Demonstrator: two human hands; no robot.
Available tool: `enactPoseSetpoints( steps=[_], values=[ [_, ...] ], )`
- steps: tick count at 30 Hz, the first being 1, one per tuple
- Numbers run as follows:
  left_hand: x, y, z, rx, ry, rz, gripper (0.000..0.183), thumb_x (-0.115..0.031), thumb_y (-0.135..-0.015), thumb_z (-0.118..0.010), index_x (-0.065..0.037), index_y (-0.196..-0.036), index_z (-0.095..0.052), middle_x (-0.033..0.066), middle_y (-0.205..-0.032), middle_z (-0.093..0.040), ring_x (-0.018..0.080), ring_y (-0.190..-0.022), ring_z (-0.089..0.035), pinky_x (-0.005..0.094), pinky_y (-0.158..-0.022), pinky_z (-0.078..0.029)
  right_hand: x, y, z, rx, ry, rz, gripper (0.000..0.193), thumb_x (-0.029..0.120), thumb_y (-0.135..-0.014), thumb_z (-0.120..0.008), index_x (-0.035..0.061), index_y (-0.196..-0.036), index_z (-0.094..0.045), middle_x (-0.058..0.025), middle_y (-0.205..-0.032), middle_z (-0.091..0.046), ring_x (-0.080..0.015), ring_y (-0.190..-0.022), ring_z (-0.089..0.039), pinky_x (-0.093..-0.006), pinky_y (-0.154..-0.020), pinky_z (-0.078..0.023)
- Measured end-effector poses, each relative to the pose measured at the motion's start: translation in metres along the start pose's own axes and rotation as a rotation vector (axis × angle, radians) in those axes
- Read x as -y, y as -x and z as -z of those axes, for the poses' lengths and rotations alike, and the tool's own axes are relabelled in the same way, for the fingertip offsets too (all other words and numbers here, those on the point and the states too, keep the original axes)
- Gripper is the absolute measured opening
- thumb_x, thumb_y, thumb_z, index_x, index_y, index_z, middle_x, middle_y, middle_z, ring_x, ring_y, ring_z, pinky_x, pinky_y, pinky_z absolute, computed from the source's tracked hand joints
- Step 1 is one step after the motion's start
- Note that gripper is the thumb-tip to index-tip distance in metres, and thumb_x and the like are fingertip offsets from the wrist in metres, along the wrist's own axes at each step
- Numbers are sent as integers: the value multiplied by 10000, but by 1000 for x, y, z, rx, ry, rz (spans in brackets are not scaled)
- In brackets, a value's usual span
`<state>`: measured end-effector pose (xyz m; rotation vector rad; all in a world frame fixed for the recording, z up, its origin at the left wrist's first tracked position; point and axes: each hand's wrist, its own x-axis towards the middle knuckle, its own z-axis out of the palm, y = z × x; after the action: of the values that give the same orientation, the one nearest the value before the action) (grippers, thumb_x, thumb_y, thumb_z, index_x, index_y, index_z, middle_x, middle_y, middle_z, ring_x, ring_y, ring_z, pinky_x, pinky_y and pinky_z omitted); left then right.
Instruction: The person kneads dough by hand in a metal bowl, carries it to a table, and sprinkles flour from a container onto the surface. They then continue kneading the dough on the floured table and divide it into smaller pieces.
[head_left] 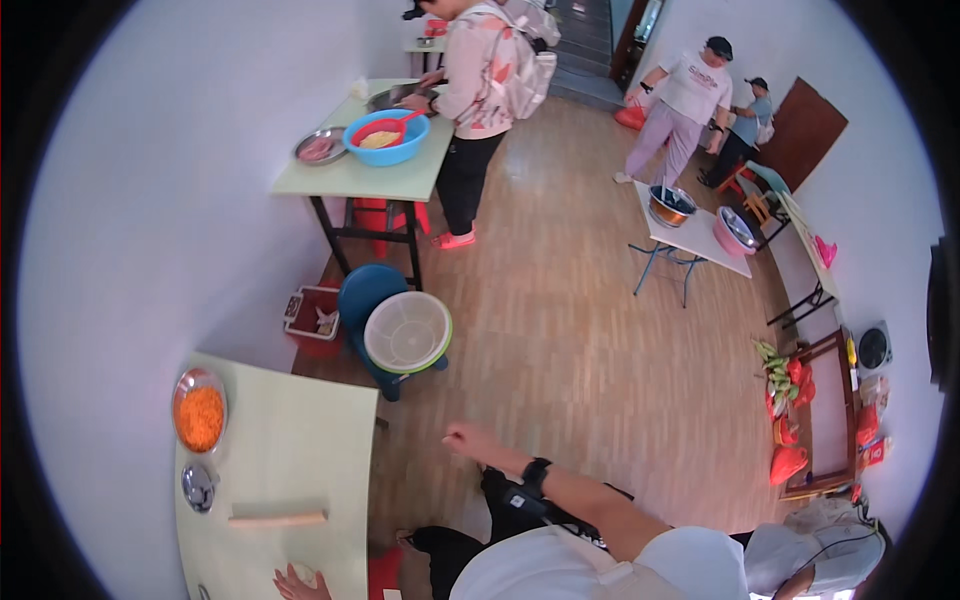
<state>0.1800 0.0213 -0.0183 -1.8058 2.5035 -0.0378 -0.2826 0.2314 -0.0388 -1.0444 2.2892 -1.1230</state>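
At the lower left, my left hand (pixel 292 586) is on the pale green table (pixel 290 430), its fingers around a small whitish lump (pixel 305 573) that looks like dough. The hand's lower part is cut off by the picture's edge. A wooden rolling pin (pixel 278 519) lies just beyond it. My right hand (pixel 468 440) hangs in the air past the table's right edge, fingers curled together; whatever they hold, if anything, is too small to make out. Farther up the table are a metal bowl of shredded orange carrot (pixel 200 417) and a small shiny metal bowl (pixel 198 487).
A blue chair (pixel 372 291) bearing a white-and-green basket (pixel 408 332) stands beyond my table. A person (pixel 478 90) works at a far table with a blue basin (pixel 387 150). Other people (pixel 690 100) stand far right, behind a folding table (pixel 700 235). Another person (pixel 815 555) is at lower right.
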Motion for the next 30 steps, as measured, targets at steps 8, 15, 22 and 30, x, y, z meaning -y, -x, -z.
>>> enactPoseSetpoints(
  steps=[8,15,22,30],
  values=[
    [-18,-18,-15,-50,124,117,612,-233,-705,-688,-93,-1235,-417,152,-1371,-285,336,-1329,-153,506,-1071,-141,-103,99,147,-345,255,-421,181,228,-807,-564,61,-837,-628,-147,-730,-622,-312,-690,-614,-366,-600,-479],
    [-28,-45,-3,-201,267,69,594,-218,-699,-690,-102,-1220,-429,155,-1338,-312,337,-1319,-172,515,-1065,-159,-102,158,152,-619,-145,-706,269,245,-845,-551,16,-715,-607,-81,-565,-569,-157,-494,-553,-290,-486,-446],
    [-3,-44,2,-135,361,59,556,-154,-684,-695,-74,-1180,-456,171,-1312,-328,372,-1293,-204,504,-1051,-194,-69,154,130,-695,-542,-741,262,228,-870,-527,55,-674,-533,-25,-523,-489,-126,-447,-480,-249,-436,-402],
    [16,-9,14,-149,438,201,522,-156,-720,-669,-54,-1184,-454,184,-1290,-349,375,-1287,-215,505,-1033,-221,-36,137,117,-596,-450,-726,231,213,-856,-551,79,-682,-479,-29,-503,-465,-124,-417,-456,-248,-386,-363]
  ],
)
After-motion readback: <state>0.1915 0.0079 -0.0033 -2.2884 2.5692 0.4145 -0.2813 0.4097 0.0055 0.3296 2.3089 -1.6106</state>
